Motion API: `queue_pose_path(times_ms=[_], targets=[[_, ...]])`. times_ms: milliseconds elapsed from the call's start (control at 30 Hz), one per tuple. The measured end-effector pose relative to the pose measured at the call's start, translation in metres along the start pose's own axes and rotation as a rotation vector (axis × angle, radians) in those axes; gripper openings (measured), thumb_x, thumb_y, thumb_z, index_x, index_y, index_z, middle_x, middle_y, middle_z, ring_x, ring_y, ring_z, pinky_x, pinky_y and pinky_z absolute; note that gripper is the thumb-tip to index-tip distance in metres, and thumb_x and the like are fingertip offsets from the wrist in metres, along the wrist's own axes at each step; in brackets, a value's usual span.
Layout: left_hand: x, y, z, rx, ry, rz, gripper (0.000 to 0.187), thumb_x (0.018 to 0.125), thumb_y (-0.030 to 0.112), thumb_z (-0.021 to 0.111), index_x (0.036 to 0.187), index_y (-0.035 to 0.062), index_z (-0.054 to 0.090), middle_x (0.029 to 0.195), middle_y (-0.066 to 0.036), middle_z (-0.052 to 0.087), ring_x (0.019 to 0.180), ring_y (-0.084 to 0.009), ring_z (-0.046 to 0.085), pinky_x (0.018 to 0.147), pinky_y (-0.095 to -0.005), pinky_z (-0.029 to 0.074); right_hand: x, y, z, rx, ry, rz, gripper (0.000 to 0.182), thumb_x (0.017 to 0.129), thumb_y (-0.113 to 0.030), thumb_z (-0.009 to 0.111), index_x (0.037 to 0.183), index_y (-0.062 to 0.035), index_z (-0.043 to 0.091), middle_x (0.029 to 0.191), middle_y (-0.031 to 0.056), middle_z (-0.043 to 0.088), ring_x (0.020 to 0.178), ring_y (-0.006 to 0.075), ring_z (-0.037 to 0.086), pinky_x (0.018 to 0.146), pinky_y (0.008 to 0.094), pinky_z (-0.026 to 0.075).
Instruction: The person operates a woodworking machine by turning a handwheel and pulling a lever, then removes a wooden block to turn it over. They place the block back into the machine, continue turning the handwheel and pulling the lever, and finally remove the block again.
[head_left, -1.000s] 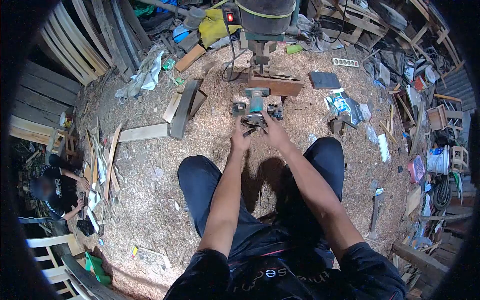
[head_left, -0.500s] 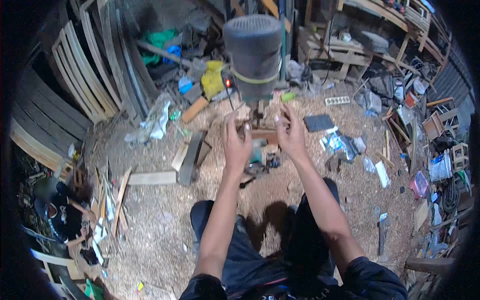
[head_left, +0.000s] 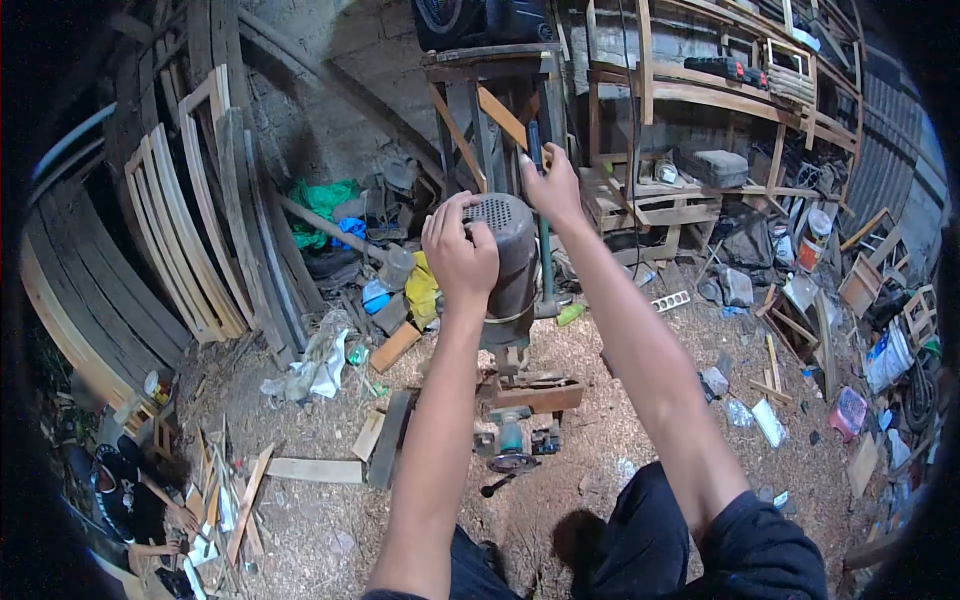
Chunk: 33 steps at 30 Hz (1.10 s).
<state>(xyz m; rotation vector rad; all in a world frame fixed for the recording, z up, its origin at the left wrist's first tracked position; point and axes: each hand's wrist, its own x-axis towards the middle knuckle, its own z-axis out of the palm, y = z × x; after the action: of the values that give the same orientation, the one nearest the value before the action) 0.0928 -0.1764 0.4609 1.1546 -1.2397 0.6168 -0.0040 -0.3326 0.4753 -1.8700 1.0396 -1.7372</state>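
- Dark grey cylindrical metal motor with a perforated round top (head_left: 515, 258) stands upright between the hands and serves as landmark; far to its left, a co-worker (head_left: 122, 492) in dark clothing sits beside wood scraps.
- Left of the motor, behind that person, pale curved wooden slats (head_left: 170, 235) lean in a row.
- Nearer on the motor's left lie a flat pale wooden board (head_left: 315, 470), an orange-brown wooden block (head_left: 395, 347) and a crumpled yellow cloth (head_left: 422, 290).
- Left hand (head_left: 462, 250): at the motor's upper left side, fingers bent over its rim; how firmly it presses, I cannot tell. For steady support, the palm should probably bear broadly on the casing, fingertips off the vent holes.
- Below the motor, toward the knees, are a teal metal fixture with a round wheel (head_left: 511, 437) and, behind it, a reddish-brown wooden block (head_left: 540, 399), both well apart from the hands.
- Right hand (head_left: 552, 188): just right of the motor's top, thumb and fingers curled around a slim dark upright rod (head_left: 534, 145). A full-fingered hold with a straight wrist would likely serve best, both hands sharing the effort and forearms kept off the casing.
- Right of the motor lies a white power strip (head_left: 671, 300); farther right, a pink plastic basket (head_left: 848, 413).
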Motion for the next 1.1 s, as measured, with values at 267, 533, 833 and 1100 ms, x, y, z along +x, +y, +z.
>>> queue_pose_path(times_ms=[267, 533, 833, 1100], targets=[[0.004, -0.001, -0.001, -0.028, 0.014, 0.016, 0.025, 0.077, 0.009, 0.047, 0.092, 0.0029, 0.067, 0.099, -0.014, 0.07, 0.098, -0.0336, 0.064, 0.092, -0.0411, 0.046, 0.104, 0.032, 0.056, 0.226, -0.254, 0.402, 0.128, 0.072, -0.085, 0.057, 0.148, 0.0121, 0.023, 0.146, 0.0306, 0.04, 0.135, 0.0382, 0.042, 0.11, 0.0466, 0.034], [-0.015, -0.01, -0.004, -0.004, -0.025, 0.02, 0.025, 0.079, 0.013, 0.048, 0.09, 0.002, 0.068, 0.092, -0.017, 0.067, 0.09, -0.0365, 0.061, 0.087, -0.0432, 0.046, 0.011, -0.05, -0.018, 0.434, -0.056, 0.558, 0.072, 0.09, -0.077, 0.041, 0.066, -0.0104, 0.053, 0.062, -0.0009, 0.044, 0.059, 0.0141, 0.04, 0.055, 0.0335, 0.03], [-0.085, -0.019, -0.028, -0.022, -0.106, 0.009, 0.04, 0.102, 0.028, 0.044, 0.134, 0.0056, 0.051, 0.142, -0.024, 0.044, 0.136, -0.043, 0.037, 0.113, -0.0514, 0.027, -0.211, -0.056, -0.101, 0.732, -0.039, 0.101, 0.037, 0.101, -0.031, 0.043, 0.077, -0.0042, 0.052, 0.08, 0.0057, 0.055, 0.078, 0.0162, 0.05, 0.077, 0.0321, 0.039], [-0.277, 0.006, -0.121, 0.012, -0.481, -0.527, 0.044, 0.094, 0.02, 0.057, 0.133, -0.0004, 0.051, 0.133, -0.023, 0.052, 0.127, -0.0404, 0.047, 0.108, -0.0461, 0.036, -0.426, -0.009, -0.175, 0.228, -0.363, 0.093, 0.051, 0.091, -0.006, 0.038, 0.141, 0.0057, 0.042, 0.148, 0.026, 0.04, 0.144, 0.0398, 0.031, 0.118, 0.0456, 0.024]])
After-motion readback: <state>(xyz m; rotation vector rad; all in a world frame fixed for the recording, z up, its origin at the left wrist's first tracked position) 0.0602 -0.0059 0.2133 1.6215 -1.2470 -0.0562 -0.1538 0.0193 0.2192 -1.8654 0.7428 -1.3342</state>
